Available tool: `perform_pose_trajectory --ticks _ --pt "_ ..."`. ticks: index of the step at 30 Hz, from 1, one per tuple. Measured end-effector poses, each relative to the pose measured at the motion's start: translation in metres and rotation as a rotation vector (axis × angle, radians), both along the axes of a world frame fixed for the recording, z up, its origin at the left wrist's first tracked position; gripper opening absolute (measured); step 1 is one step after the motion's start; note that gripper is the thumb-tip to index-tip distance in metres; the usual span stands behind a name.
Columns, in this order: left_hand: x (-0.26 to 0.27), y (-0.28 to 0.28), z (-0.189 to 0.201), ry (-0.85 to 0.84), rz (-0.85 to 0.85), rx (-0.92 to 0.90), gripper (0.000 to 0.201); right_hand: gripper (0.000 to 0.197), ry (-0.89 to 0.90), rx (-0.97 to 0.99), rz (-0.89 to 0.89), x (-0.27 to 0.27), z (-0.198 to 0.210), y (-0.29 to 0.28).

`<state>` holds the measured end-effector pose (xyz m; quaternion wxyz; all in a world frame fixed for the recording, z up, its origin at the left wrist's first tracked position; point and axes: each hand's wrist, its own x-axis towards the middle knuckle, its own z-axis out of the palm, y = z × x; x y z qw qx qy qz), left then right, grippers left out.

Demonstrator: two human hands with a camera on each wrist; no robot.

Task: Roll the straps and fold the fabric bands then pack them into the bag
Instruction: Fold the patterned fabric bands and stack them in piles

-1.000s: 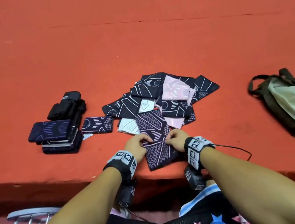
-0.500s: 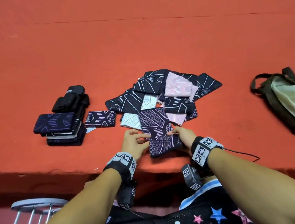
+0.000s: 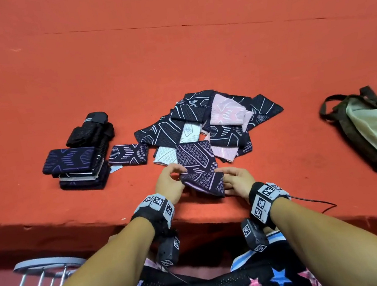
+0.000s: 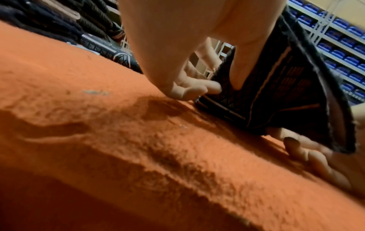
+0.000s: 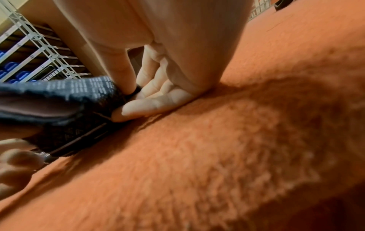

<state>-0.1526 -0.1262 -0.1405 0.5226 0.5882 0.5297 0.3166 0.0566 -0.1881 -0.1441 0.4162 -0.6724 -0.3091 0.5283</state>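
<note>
A dark purple patterned fabric band (image 3: 199, 167) lies at the near edge of the red table, its near end folded up and back over itself. My left hand (image 3: 172, 183) pinches its left edge (image 4: 227, 84) between thumb and fingers. My right hand (image 3: 233, 180) pinches the right edge (image 5: 110, 93), thumb on top and fingers underneath. Behind lies a loose heap of dark, pink and white bands (image 3: 213, 123). A stack of folded bands (image 3: 76, 166) with rolled black straps (image 3: 91, 131) sits at the left. The olive and cream bag (image 3: 375, 129) lies at the right.
One folded dark band (image 3: 128, 153) lies alone between the stack and the heap. A metal stool (image 3: 39, 270) stands below the table's front edge at the left. A thin cable (image 3: 313, 203) trails from my right wrist. Shelving with blue bins (image 4: 343, 51) stands in the background.
Both hands lifted the band's near end and drew it back toward the table edge, folding it over; the band now looks shorter. The heap, stack and bag stayed put.
</note>
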Motion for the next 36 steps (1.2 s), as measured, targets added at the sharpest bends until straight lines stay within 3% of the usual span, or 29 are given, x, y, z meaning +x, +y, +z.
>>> perform_pose_trajectory --ticks 4,8,12,15,19,22,27,30,36 --pt "0.001 0.003 0.002 -0.039 -0.020 -0.081 0.033 0.030 -0.027 0.012 0.063 0.003 0.001 -0.002" --pt "0.002 0.002 -0.001 -0.092 -0.007 -0.180 0.008 0.033 -0.030 0.039 0.085 0.001 0.008 -0.002" --pt "0.003 0.005 -0.008 -0.016 0.036 -0.164 0.028 0.012 -0.092 0.038 0.072 -0.005 0.010 0.003" --pt "0.002 0.006 -0.010 0.075 0.049 -0.142 0.044 0.022 -0.182 0.097 0.060 -0.005 0.011 0.006" --pt "-0.001 0.004 -0.009 0.159 0.044 -0.046 0.031 0.015 -0.293 0.119 0.076 -0.005 0.010 0.005" --pt "-0.004 0.002 -0.010 0.181 0.042 -0.034 0.032 0.014 -0.388 0.106 0.109 -0.006 0.006 0.003" --pt "-0.010 0.002 -0.018 0.177 -0.006 -0.001 0.037 0.028 -0.401 0.058 0.127 -0.007 -0.001 -0.002" --pt "-0.010 0.000 -0.018 0.219 -0.007 0.031 0.031 0.033 -0.464 0.039 0.155 -0.006 -0.002 -0.004" --pt "-0.009 -0.007 -0.021 0.219 -0.016 0.059 0.032 0.015 -0.499 0.024 0.071 -0.008 -0.012 0.000"
